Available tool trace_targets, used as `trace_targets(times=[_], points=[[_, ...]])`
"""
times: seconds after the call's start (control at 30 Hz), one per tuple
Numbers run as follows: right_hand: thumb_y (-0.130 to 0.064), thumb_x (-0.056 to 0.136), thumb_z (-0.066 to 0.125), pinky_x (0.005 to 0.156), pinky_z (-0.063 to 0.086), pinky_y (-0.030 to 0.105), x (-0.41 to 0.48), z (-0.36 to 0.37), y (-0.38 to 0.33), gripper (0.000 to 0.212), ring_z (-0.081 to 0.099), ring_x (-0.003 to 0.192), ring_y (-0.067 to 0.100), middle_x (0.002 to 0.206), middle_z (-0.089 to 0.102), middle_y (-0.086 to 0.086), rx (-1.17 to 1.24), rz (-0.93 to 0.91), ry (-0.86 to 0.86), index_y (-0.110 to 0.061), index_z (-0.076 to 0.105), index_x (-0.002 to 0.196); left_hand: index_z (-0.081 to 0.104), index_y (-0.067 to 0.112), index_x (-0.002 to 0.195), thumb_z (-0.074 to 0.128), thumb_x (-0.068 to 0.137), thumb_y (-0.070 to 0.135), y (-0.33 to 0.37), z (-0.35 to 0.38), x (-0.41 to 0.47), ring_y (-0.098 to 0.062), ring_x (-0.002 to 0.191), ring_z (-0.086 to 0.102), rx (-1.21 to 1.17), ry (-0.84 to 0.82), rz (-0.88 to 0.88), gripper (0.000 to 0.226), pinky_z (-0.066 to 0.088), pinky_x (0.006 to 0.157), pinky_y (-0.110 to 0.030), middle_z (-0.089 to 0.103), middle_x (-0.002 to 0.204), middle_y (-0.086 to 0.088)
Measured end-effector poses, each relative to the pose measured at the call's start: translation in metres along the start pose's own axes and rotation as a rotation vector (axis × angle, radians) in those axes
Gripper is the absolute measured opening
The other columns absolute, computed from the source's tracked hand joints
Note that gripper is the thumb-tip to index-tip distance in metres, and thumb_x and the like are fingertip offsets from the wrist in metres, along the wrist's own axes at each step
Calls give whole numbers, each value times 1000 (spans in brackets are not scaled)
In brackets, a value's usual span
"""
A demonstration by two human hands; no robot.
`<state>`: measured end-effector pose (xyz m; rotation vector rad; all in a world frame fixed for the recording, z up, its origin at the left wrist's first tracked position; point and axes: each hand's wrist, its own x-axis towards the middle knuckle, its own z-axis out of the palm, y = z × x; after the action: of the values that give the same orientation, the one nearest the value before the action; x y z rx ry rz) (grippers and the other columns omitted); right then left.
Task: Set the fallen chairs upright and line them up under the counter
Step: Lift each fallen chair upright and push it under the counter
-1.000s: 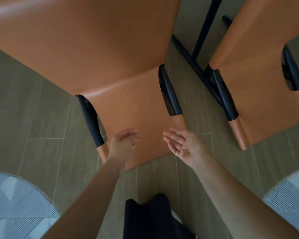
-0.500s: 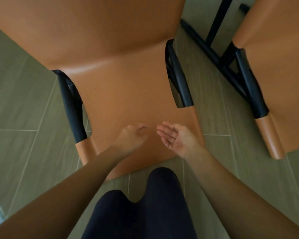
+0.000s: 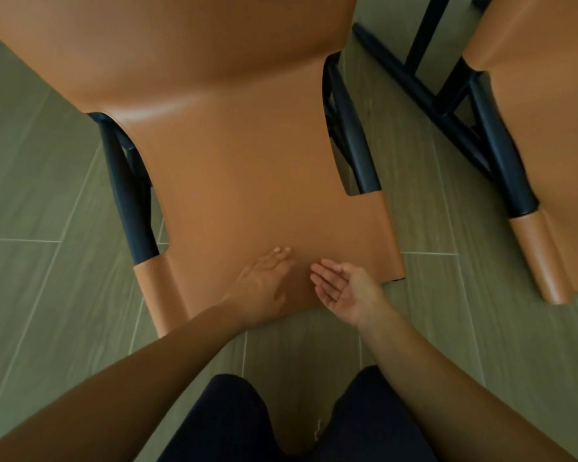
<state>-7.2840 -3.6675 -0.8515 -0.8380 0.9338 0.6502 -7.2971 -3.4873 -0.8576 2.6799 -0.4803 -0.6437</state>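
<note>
1. The orange chair (image 3: 241,168) fills the middle of the view. Its seat is at the top, and its back comes down to the hands.
2. Black tubes (image 3: 127,201) run down both sides of its back.
3. The left grip (image 3: 261,288) is palm down with straight fingers, over the low edge of the chair back. It holds nothing. I cannot tell if it touches the chair.
4. The right grip (image 3: 347,291) is just beside it, palm up, with loose fingers. It holds nothing too.
5. A second chair (image 3: 548,128) is on the right, near the first one.
6. Black bars (image 3: 414,71) show between the two chairs.
7. Both chairs are on a grey-green tile floor (image 3: 30,195).
8. The person's dark trousers (image 3: 234,421) show at the bottom.
</note>
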Motion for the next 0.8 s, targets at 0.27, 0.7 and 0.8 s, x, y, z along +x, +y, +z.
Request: trace_targets(times=[0.27, 0.7, 0.8], points=[[-21, 103, 33, 75, 48, 27, 3, -15, 6, 30, 58, 107, 24, 124, 64, 14, 15, -10, 35, -8, 59, 110, -24, 8, 146, 47, 96, 44, -9, 36, -14, -30, 146, -21, 618, -122, 107, 94, -7, 112, -63, -28, 156, -14], [-23, 96, 59, 74, 48, 34, 8, -13, 27, 19, 58, 77, 19, 90, 58, 9, -58, 2, 335, -8, 51, 105, -16, 9, 151, 49, 97, 27, -4, 25, -21, -37, 147, -10, 702, -166, 100, 87, 23, 107, -66, -18, 160, -16], [-31, 93, 64, 79, 48, 36, 9, -10, 23, 30, 57, 90, 24, 97, 54, 10, -104, -4, 362, -9, 49, 107, -13, 12, 152, 49, 97, 25, -1, 18, -23, -34, 148, -7, 686, -205, 88, 84, 36, 103, -56, -16, 161, -13]])
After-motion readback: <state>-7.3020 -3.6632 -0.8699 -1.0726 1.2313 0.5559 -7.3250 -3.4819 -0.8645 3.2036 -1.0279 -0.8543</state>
